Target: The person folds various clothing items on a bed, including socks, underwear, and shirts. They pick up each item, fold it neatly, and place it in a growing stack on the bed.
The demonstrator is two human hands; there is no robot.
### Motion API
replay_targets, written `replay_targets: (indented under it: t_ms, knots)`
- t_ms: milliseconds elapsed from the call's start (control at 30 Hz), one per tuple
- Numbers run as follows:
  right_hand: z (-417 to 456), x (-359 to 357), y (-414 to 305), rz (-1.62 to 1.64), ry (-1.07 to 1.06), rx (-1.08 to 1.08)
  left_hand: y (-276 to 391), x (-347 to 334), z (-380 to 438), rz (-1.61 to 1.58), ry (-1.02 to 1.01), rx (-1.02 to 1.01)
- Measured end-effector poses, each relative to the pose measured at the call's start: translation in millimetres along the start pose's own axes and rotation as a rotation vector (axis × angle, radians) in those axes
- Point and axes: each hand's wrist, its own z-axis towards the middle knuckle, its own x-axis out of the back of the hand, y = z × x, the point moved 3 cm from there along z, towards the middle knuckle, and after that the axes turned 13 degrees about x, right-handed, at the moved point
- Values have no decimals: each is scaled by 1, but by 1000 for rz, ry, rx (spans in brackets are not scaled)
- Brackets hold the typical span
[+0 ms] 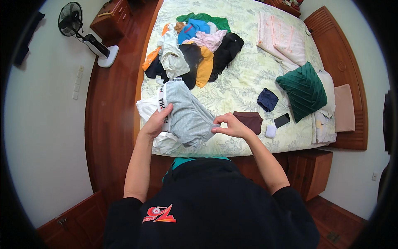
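Note:
A pair of light grey underpants (188, 110) with a white FILA waistband is stretched between my two hands above the near edge of the bed. My left hand (155, 123) grips it at the waistband, thumb on top. Between thumb and fingers, my right hand (228, 125) pinches the crotch end. White cloth (164, 144) lies on the bed under and beside my left hand. Just right of my right hand is a folded maroon garment (250, 121). A folded navy garment (267, 100), a small folded pale lavender cloth (270, 131) and a black smartphone (282, 120) lie farther right.
A heap of mixed clothes (199, 49) covers the bed's far left part. A green cushion (303, 90) leans by the headboard (342, 62), with a folded pink quilt (281, 39) beyond. A standing fan (90, 40) and a wooden cabinet (113, 18) stand along the left wall.

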Motion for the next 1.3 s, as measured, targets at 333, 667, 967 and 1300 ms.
replay_targets:
  t_ms: [333, 667, 967, 1300]
  knots:
    - [-29, 25, 58, -54, 141, -208, -69, 40, 93, 176, -68, 201]
    - [-134, -81, 283, -545, 644, -842, -289, 90, 247, 639, 557, 182]
    - [-129, -103, 325, 340, 1178, -894, -339, 93, 233, 374, 436, 183]
    - [-112, -90, 316, 556, 1115, -708, -199, 32, 267, 1027, 587, -514]
